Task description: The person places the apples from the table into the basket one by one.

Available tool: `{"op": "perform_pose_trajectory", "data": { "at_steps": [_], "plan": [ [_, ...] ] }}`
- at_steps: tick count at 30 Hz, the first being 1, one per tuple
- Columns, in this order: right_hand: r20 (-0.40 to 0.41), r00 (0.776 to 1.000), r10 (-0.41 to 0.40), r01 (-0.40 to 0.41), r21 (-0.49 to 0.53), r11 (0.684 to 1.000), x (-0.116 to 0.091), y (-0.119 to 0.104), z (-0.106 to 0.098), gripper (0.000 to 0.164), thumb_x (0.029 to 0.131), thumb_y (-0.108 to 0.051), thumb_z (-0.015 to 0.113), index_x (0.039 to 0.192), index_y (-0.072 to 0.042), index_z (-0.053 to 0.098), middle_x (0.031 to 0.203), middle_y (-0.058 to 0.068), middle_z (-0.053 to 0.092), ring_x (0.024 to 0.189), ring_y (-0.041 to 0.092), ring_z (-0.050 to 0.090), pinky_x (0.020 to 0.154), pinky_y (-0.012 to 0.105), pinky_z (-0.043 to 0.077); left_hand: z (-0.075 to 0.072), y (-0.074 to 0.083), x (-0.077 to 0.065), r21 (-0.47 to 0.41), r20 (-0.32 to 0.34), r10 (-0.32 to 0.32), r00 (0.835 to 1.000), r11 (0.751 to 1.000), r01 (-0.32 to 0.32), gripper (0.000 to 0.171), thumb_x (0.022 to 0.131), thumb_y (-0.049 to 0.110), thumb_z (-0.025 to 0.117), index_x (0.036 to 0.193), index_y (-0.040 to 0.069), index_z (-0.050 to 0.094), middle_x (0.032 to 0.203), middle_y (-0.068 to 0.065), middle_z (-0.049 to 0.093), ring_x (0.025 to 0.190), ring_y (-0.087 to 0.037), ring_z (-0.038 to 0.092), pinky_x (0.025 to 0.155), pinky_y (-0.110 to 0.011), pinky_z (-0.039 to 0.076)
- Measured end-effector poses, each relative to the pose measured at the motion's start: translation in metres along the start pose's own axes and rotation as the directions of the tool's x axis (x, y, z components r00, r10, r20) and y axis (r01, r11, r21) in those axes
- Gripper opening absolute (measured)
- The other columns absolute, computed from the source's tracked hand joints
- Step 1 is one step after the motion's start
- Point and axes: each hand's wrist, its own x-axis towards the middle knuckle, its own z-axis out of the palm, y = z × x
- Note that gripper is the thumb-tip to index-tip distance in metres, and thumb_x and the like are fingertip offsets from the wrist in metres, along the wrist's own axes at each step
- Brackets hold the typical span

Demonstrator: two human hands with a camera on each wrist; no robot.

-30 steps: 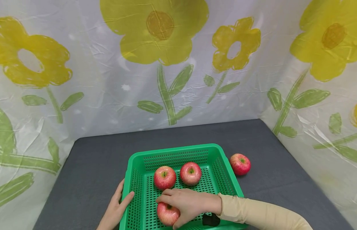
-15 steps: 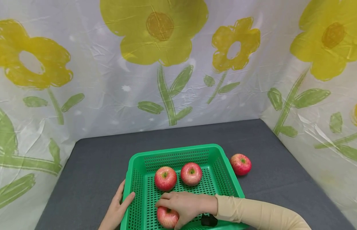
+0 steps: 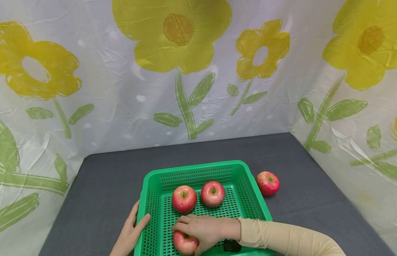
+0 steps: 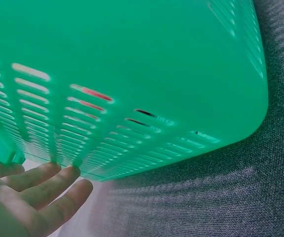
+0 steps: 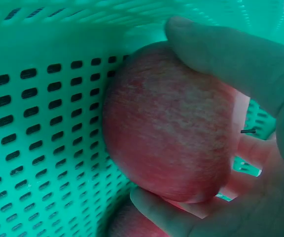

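Observation:
A green perforated basket (image 3: 196,166) sits on the dark table with several red apples in it. My right hand (image 3: 207,229) reaches in from the right and grips the nearest apple (image 3: 183,243) from above. In the right wrist view, thumb and fingers wrap that apple (image 5: 169,126) close over the slotted floor. My left hand (image 3: 128,233) holds the basket's left wall, its thumb over the rim. The left wrist view shows the left hand's fingertips (image 4: 70,171) against the outside of the wall. Two apples (image 3: 184,198) (image 3: 212,193) rest farther back inside.
One more apple (image 3: 267,183) lies on the dark tabletop (image 3: 115,177), just right of the basket. White sheets with yellow flowers (image 3: 178,29) stand behind and to the sides. A small black object (image 3: 232,245) shows at the right wrist.
My right hand and the apple it grips have shifted slightly toward the near left. The left hand, the basket and the other apples stay where they were.

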Motion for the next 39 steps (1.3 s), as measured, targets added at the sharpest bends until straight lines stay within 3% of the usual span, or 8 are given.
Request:
{"op": "perform_pose_trajectory", "data": {
  "at_steps": [12, 16, 21, 25, 29, 30, 36, 39],
  "plan": [
    [0.003, 1.0, 0.001, -0.001, -0.103, 0.995, -0.011, -0.012, -0.022, 0.094, 0.058, -0.032, 0.083, 0.135, -0.015, 0.031, 0.132, 0.001, 0.034, 0.122, 0.011, 0.03, 0.095, 0.019, 0.033, 0.0, 0.0, -0.001, -0.006, 0.004, 0.023, 1.0, 1.0, -0.023, 0.06, 0.095, 0.021, 0.041, 0.142, 0.011, 0.004, 0.141, -0.02, 0.014, 0.118, -0.042, 0.034, 0.084, -0.04, 0.046],
    [-0.124, 0.992, -0.011, 0.001, -0.08, 0.997, -0.026, -0.014, -0.047, 0.087, 0.066, -0.03, 0.078, 0.137, -0.013, 0.03, 0.134, 0.002, 0.033, 0.122, 0.01, 0.032, 0.094, 0.021, 0.035, 0.001, 0.0, -0.001, 0.003, -0.001, 0.017, 1.0, 1.0, -0.017, 0.061, 0.095, 0.023, 0.042, 0.142, 0.011, 0.004, 0.141, -0.02, 0.014, 0.118, -0.042, 0.033, 0.086, -0.042, 0.044],
    [-0.305, 0.951, 0.058, -0.069, -0.026, 0.997, -0.057, -0.008, -0.077, 0.075, 0.073, -0.028, 0.073, 0.135, -0.009, 0.033, 0.134, 0.004, 0.034, 0.12, 0.015, 0.036, 0.092, 0.027, 0.039, 0.001, 0.001, 0.0, 0.016, -0.005, 0.008, 1.0, 1.0, -0.008, 0.064, 0.094, 0.024, 0.043, 0.142, 0.011, 0.003, 0.142, -0.02, 0.012, 0.119, -0.041, 0.032, 0.087, -0.044, 0.042],
    [-0.424, 0.892, 0.158, -0.166, 0.019, 0.986, -0.084, 0.001, -0.092, 0.059, 0.079, -0.029, 0.067, 0.129, -0.012, 0.042, 0.131, 0.001, 0.039, 0.118, 0.014, 0.039, 0.088, 0.03, 0.043, 0.001, 0.001, 0.0, 0.026, -0.008, 0.02, 1.0, 0.999, -0.02, 0.063, 0.094, 0.023, 0.043, 0.142, 0.01, 0.003, 0.142, -0.02, 0.012, 0.119, -0.041, 0.032, 0.087, -0.045, 0.042],
    [-0.523, 0.812, 0.258, -0.267, 0.06, 0.962, -0.11, 0.012, -0.098, 0.052, 0.081, -0.029, 0.065, 0.127, -0.016, 0.045, 0.126, -0.002, 0.044, 0.111, 0.009, 0.045, 0.08, 0.026, 0.046, 0.001, 0.0, -0.001, 0.015, -0.004, 0.04, 0.999, 0.999, -0.04, 0.062, 0.095, 0.021, 0.042, 0.142, 0.01, 0.004, 0.141, -0.021, 0.014, 0.118, -0.041, 0.034, 0.086, -0.044, 0.044],
    [-0.541, 0.792, 0.283, -0.296, 0.064, 0.953, -0.117, 0.014, -0.099, 0.052, 0.081, -0.029, 0.065, 0.127, -0.016, 0.045, 0.126, -0.002, 0.044, 0.101, 0.006, 0.051, 0.075, 0.024, 0.047, 0.001, 0.0, -0.001, 0.003, -0.004, 0.041, 0.999, 0.999, -0.041, 0.061, 0.095, 0.021, 0.042, 0.142, 0.01, 0.004, 0.141, -0.021, 0.015, 0.117, -0.041, 0.034, 0.085, -0.043, 0.044],
    [-0.647, 0.646, 0.405, -0.453, 0.102, 0.886, -0.157, 0.033, -0.096, 0.054, 0.076, -0.021, 0.071, 0.125, -0.014, 0.048, 0.124, 0.001, 0.046, 0.097, 0.01, 0.053, 0.072, 0.03, 0.048, 0.002, 0.0, -0.001, -0.021, -0.005, 0.036, 0.999, 0.999, -0.036, 0.061, 0.095, 0.02, 0.042, 0.142, 0.01, 0.004, 0.14, -0.02, 0.017, 0.117, -0.04, 0.035, 0.083, -0.042, 0.046],
    [-0.661, 0.574, 0.484, -0.54, 0.14, 0.83, -0.175, 0.043, -0.089, 0.054, 0.075, -0.018, 0.071, 0.124, -0.013, 0.048, 0.123, 0.001, 0.046, 0.109, 0.016, 0.048, 0.075, 0.036, 0.047, 0.001, 0.0, -0.001, -0.014, -0.007, 0.034, 0.999, 0.999, -0.034, 0.061, 0.095, 0.02, 0.042, 0.142, 0.01, 0.004, 0.14, -0.02, 0.017, 0.117, -0.041, 0.035, 0.083, -0.043, 0.046]
  ]
}}
